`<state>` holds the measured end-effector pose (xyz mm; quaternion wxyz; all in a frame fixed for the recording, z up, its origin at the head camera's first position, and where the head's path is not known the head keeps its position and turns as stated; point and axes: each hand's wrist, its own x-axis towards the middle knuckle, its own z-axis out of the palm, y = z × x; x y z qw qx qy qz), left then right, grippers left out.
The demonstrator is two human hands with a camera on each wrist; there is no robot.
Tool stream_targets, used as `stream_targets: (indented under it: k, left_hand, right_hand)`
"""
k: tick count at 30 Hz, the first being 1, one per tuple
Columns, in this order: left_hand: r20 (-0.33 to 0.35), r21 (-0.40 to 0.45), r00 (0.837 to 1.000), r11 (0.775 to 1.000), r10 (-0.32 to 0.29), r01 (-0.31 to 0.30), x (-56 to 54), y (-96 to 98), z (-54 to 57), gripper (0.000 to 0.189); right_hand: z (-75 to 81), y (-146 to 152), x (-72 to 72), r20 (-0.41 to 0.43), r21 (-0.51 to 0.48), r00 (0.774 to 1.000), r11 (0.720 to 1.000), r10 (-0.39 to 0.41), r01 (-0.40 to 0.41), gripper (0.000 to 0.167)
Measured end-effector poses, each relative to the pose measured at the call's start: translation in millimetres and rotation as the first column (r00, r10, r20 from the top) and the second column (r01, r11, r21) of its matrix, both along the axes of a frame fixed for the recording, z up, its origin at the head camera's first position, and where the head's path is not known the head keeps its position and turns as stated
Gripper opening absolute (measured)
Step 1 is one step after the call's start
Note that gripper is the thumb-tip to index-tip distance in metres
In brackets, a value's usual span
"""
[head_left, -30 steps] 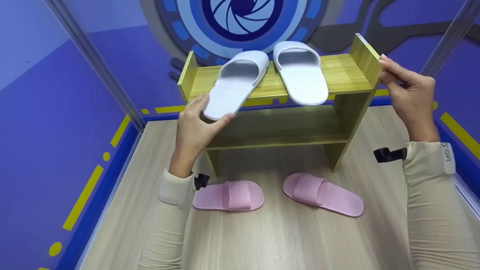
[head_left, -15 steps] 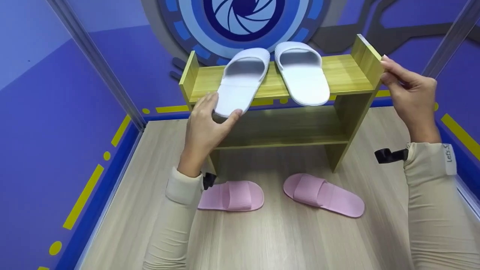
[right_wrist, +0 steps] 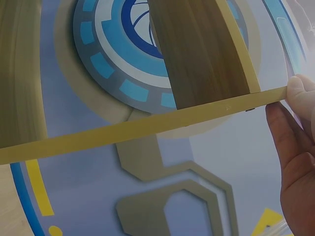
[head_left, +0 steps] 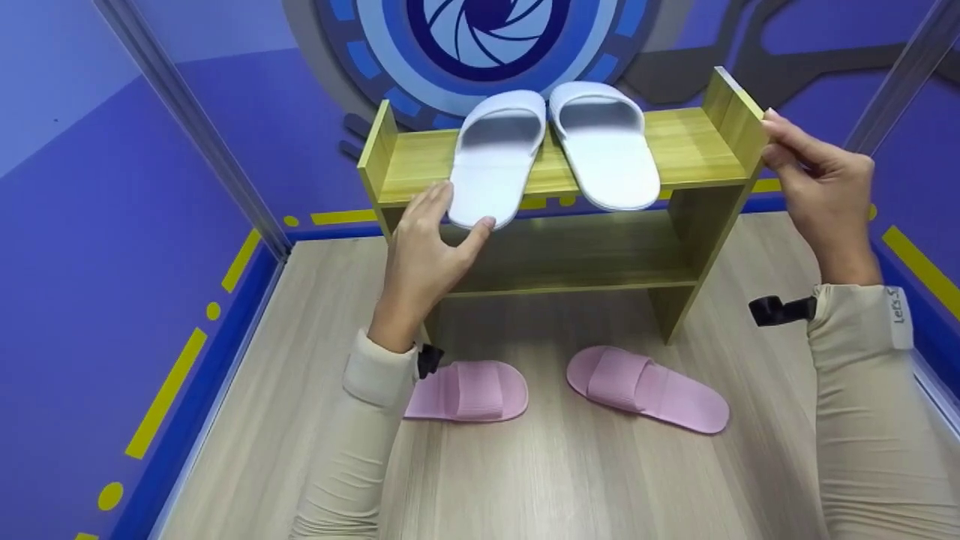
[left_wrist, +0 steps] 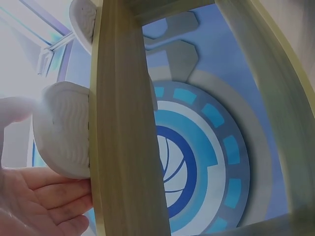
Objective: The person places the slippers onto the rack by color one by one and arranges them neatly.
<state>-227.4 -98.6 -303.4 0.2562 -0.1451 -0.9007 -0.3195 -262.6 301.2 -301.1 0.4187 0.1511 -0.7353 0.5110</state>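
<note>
My left hand [head_left: 431, 251] grips the heel end of a white slipper [head_left: 491, 176] on the top board of a wooden shoe rack [head_left: 690, 142]. Its thumb is at the heel's front edge and its fingers lie along the left side. From below, in the left wrist view, the slipper's ridged sole [left_wrist: 66, 128] juts past the board between thumb and fingers. A second white slipper [head_left: 611, 161] stands just right of the first, its heel overhanging the front edge. My right hand [head_left: 825, 187] pinches the rack's right side panel [right_wrist: 197, 110] between thumb and fingers.
Two pink slippers lie on the floor before the rack: the left one [head_left: 480, 391] is partly behind my left wrist, the right one [head_left: 652, 391] angled. A middle shelf [head_left: 577, 255] runs below the top board. Blue patterned walls [head_left: 225, 135] stand behind and beside.
My left hand has moved the left white slipper right and slightly back, turning it straighter and bringing it close beside the other one. My right hand keeps its hold on the panel.
</note>
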Motion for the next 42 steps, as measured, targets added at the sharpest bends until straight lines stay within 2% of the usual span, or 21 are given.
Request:
stream_targets:
  k: [5, 18, 23, 25, 29, 36, 42]
  left_hand:
    - [-0.033, 0.009, 0.999, 1.000, 0.014, -0.014, -2.6, 4.9, -1.5, 0.069]
    - [-0.052, -0.009, 0.998, 0.999, 0.040, -0.041, -8.9, 18.0, -2.4, 0.075]
    - [-0.050, -0.012, 0.998, 0.999, 0.040, -0.041, -9.2, 21.0, -2.8, 0.076]
    - [-0.054, -0.010, 0.998, 0.999, 0.036, -0.037, -8.6, 22.2, -3.2, 0.075]
    - [-0.064, -0.014, 0.998, 1.000, 0.027, -0.028, -7.5, 25.0, -3.8, 0.072]
    - [-0.104, -0.028, 0.994, 0.999, 0.031, -0.034, -8.5, 27.4, -4.8, 0.070]
    - [-0.083, -0.023, 0.997, 1.000, 0.010, -0.012, -6.1, 27.9, -6.4, 0.069]
  right_hand:
    - [0.1, -1, 1.5, -0.011, 0.024, 1.000, 1.000, -0.001, 0.001, 0.025]
    - [0.0, 0, 1.2, -0.004, 0.030, 1.000, 0.999, -0.015, 0.015, 0.025]
    - [0.7, 2, 0.4, 0.054, -0.051, 0.998, 0.999, 0.013, -0.011, 0.025]
    - [0.4, 2, 0.5, 0.051, -0.054, 0.999, 0.998, 0.018, -0.015, 0.025]
    - [-0.5, 1, 1.2, 0.006, 0.009, 1.000, 1.000, -0.004, 0.004, 0.025]
    - [0.3, 0, 1.1, 0.033, -0.058, 0.999, 0.998, 0.031, -0.029, 0.026]
    - [3.4, -5, 5.6, 0.055, -0.072, 0.998, 0.997, 0.018, -0.014, 0.026]
